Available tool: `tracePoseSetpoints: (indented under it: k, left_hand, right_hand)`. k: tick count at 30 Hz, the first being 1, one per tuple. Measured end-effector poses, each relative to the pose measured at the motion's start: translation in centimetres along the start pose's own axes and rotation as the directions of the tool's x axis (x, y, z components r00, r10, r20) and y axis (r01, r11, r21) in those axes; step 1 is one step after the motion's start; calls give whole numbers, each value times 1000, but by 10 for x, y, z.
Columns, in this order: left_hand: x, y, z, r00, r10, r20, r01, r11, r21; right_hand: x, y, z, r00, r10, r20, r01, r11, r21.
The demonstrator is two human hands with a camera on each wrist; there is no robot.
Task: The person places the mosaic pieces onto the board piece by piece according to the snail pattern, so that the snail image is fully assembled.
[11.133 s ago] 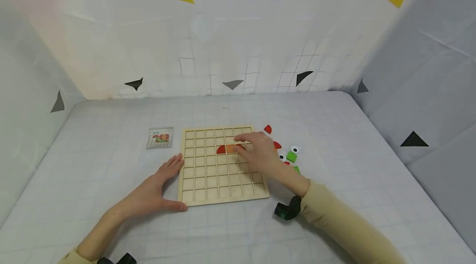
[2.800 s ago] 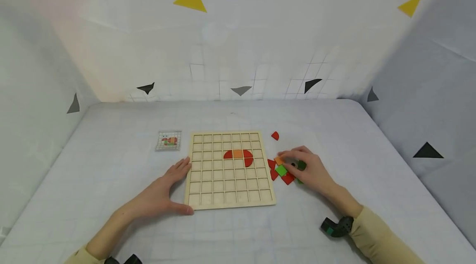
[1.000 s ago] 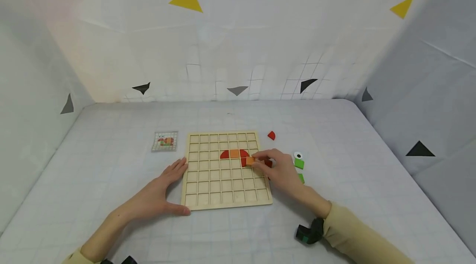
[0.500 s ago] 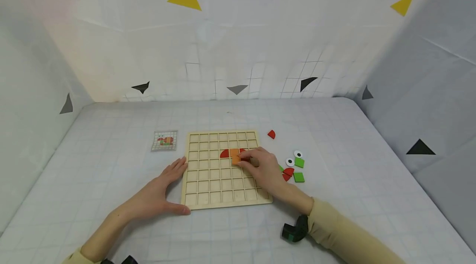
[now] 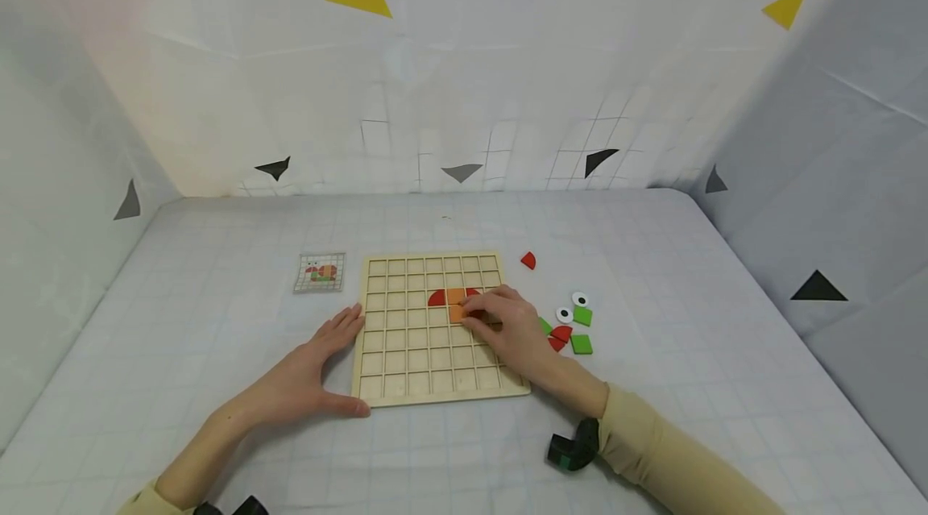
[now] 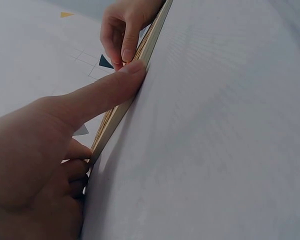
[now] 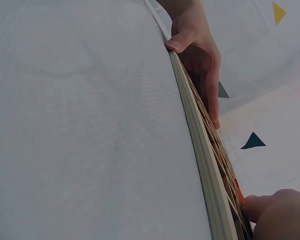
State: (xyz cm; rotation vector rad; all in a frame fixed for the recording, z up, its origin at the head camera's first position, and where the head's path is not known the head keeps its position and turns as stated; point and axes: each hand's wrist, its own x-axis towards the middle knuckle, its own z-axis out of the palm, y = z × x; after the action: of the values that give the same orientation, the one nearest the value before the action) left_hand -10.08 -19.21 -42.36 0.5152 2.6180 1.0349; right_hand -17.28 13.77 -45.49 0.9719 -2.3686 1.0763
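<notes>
A wooden grid board (image 5: 395, 362) lies on the table. My left hand (image 5: 304, 378) braces its left side, with spread fingers along the edge and the thumb at the near corner; in the left wrist view that thumb (image 6: 107, 92) presses the board's rim. My right hand (image 5: 511, 330) reaches over the board and pinches an orange square tile (image 5: 456, 313) between thumb and fingertips, down at a cell. Just beyond it another orange square tile (image 5: 456, 296) sits in the grid, with a red quarter-round tile (image 5: 437, 298) on its left. More red (image 5: 473, 292) shows on its right, partly behind my fingers.
Right of the board lie green square tiles (image 5: 582, 344), red quarter-round tiles (image 5: 561, 334) and two round eye tiles (image 5: 564, 314). A lone red tile (image 5: 528, 260) lies farther back. A small picture card (image 5: 320, 272) rests left of the board.
My right hand has carried the orange square tile from the pile on the right, leftward onto the board, and lowered it beneath the first orange one. My left hand has stayed at the board's edge.
</notes>
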Motion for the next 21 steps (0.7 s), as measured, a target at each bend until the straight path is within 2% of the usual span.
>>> tracePoseSetpoints:
  k: [21]
  left_hand:
    - [1,-1,1,1000,2,1,-2,1000,7]
  right_hand:
    - [0,0,0,998,-58,-4,58,998,18]
